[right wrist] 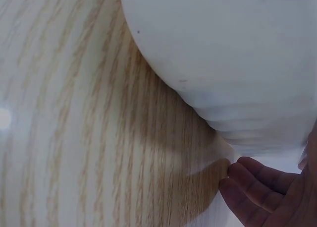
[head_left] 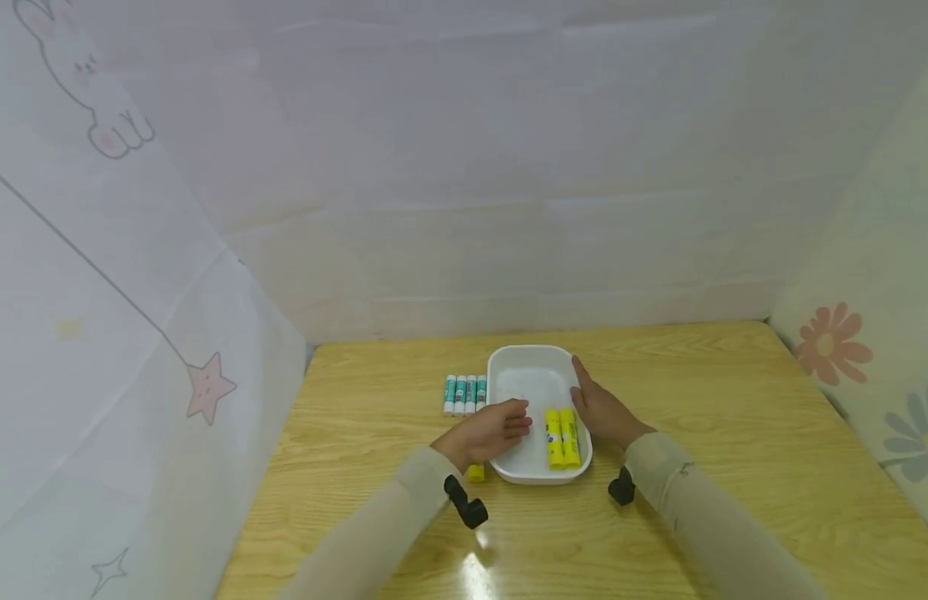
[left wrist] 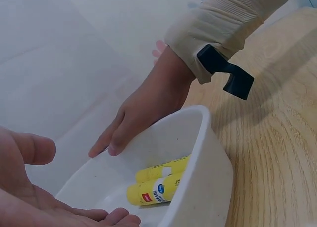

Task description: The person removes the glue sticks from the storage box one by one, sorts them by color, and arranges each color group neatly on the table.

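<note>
A white plastic basin (head_left: pixel 534 379) stands on the table in the head view. Inside it, toward the near right, two yellow glue sticks (head_left: pixel 563 439) lie side by side. My right hand (head_left: pixel 609 414) holds the basin's right wall, thumb inside the rim and fingers along the outside; the right wrist view shows those fingers (right wrist: pixel 257 190) by the outer wall. Over the left rim is my left hand (head_left: pixel 496 427), holding nothing; in the left wrist view its thumb (left wrist: pixel 37 148) stands apart from loosely bent fingers. Whether this hand touches the rim, I cannot tell.
Left of the basin, several teal-and-white glue sticks (head_left: pixel 460 396) stand in a row. A yellow end (head_left: pixel 476 473) shows beneath my left wrist, the rest hidden. The wooden table (head_left: pixel 704 392) meets a pale cloth wall (head_left: pixel 539 250) at its far edge.
</note>
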A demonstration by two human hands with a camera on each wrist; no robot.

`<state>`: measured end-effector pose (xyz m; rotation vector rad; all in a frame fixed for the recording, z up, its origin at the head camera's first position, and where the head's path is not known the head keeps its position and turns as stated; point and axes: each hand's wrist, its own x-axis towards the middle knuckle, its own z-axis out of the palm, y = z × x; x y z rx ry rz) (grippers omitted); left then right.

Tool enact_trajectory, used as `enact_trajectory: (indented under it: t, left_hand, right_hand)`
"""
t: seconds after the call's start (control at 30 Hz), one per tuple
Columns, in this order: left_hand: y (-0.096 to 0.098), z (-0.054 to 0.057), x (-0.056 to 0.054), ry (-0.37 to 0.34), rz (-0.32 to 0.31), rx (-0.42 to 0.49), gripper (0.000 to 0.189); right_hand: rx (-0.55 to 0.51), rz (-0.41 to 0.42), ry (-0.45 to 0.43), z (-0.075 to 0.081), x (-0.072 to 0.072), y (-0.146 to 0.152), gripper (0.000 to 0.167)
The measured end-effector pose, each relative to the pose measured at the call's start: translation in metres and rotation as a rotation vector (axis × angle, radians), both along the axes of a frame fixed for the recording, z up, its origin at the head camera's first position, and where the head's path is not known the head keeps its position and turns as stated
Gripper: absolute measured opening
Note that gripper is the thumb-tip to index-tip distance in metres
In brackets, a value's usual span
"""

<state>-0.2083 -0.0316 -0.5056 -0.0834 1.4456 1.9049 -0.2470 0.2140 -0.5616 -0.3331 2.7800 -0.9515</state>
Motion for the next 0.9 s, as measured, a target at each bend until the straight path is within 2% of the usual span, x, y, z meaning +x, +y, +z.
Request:
enact_trajectory:
  t: [0.3,0.5,0.73,0.9]
  left_hand:
    - [0.011,-0.01,-0.001,-0.119,0.045,-0.042,0.066]
    - [0.014,-0.016,-0.004,-0.148,0.04,-0.053,0.068]
    - [0.018,-0.019,-0.007,-0.162,0.01,-0.025,0.069]
    - [0.023,-0.022,-0.009,-0.162,0.028,-0.036,0.064]
  right_hand:
    - [0.01,0.009,0.004,-0.003,-0.001,0.001,0.064]
    - [0.003,0.007,0.014,-0.003,-0.002,0.0,0.063]
    - [-0.013,0.005,0.04,-0.004,-0.002,0.001,0.063]
    - [-0.008,0.025,0.053,-0.002,-0.002,0.002,0.063]
